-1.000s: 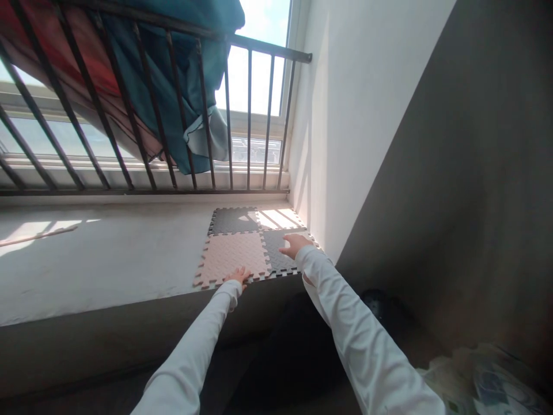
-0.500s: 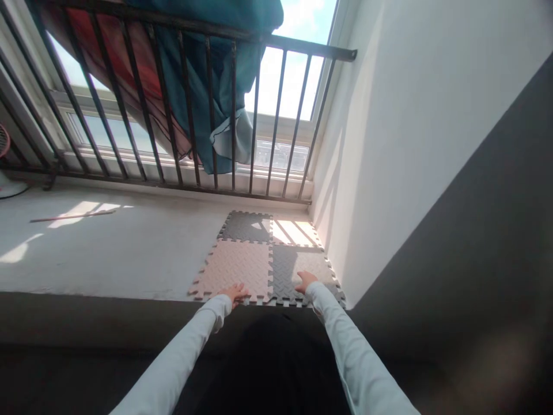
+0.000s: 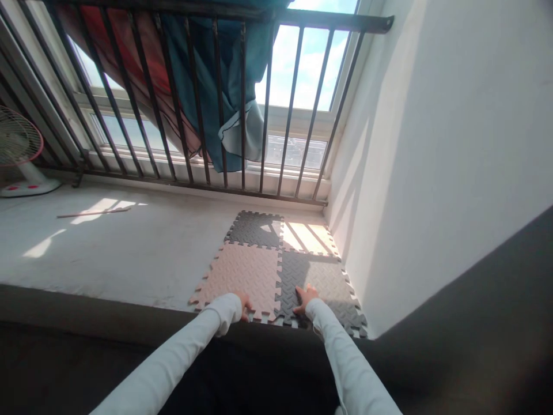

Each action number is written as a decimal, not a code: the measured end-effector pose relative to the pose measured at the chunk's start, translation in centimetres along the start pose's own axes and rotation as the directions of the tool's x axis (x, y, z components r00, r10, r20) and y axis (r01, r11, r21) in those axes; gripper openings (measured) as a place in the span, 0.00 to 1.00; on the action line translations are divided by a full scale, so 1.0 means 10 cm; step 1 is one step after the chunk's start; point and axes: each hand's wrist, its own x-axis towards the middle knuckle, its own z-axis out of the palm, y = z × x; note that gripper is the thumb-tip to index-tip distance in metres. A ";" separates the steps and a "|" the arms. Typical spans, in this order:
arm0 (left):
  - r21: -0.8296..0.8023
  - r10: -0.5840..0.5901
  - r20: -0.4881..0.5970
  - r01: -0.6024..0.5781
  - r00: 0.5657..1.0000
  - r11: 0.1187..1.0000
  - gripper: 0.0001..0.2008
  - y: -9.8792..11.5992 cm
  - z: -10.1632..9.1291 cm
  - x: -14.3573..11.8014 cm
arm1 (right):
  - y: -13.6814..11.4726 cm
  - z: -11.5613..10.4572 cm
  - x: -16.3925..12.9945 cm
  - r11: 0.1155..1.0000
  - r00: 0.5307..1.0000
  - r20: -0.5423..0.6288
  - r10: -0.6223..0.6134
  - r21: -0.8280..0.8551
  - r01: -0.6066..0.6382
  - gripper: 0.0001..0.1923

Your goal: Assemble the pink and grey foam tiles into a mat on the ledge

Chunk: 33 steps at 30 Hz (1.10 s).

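Several interlocking foam mat tiles lie joined in a block on the white ledge. At the front left is a pink tile (image 3: 242, 271), with a dark grey tile (image 3: 319, 276) beside it. Behind them are another grey tile (image 3: 254, 229) and a pale, sunlit pink tile (image 3: 309, 237). My left hand (image 3: 245, 305) rests at the front edge of the front pink tile, fingers apart and partly hidden by the wrist and sleeve. On the front grey tile, near its left side, lies my right hand (image 3: 306, 298), thumb and fingers spread, holding nothing.
A white wall (image 3: 415, 173) rises along the tiles' right side. Dark metal railing (image 3: 207, 185) runs behind the ledge (image 3: 142, 248), with blue and red cloth (image 3: 207, 92) hanging at the window. A thin stick (image 3: 93, 213) and a fan (image 3: 19, 138) stand or lie leftward.
My left hand has turned and drawn toward the front edge of the pink tile. My right hand stays spread on the grey tile. The view has shifted, showing more of the fan.
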 end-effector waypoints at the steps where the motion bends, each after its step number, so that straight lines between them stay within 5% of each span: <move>1: 0.026 0.004 -0.009 -0.004 1.000 1.000 0.23 0.07 0.02 -0.02 | -0.01 0.00 0.00 1.000 1.000 0.008 0.008 0.004 -0.008 0.46; 7: 0.055 -0.188 -0.052 0.191 0.981 0.980 0.50 0.58 0.23 -0.01 | -0.07 -0.07 0.02 0.999 0.998 0.054 0.032 0.029 -0.033 0.52; 12: 0.091 -0.259 -0.102 0.268 0.961 0.959 0.41 0.67 0.29 0.06 | -0.09 -0.05 -0.03 0.998 0.997 0.065 0.038 0.040 -0.040 0.56; 23: 0.064 -0.184 -0.147 0.195 0.972 0.979 0.32 0.63 0.14 -0.06 | -0.07 0.03 -0.02 0.999 0.999 0.024 0.035 0.031 -0.036 0.56; 33: 0.140 -0.092 -0.135 0.111 0.987 0.984 0.35 0.65 0.04 -0.07 | -0.11 0.00 -0.01 0.997 0.997 0.055 0.057 0.045 -0.059 0.58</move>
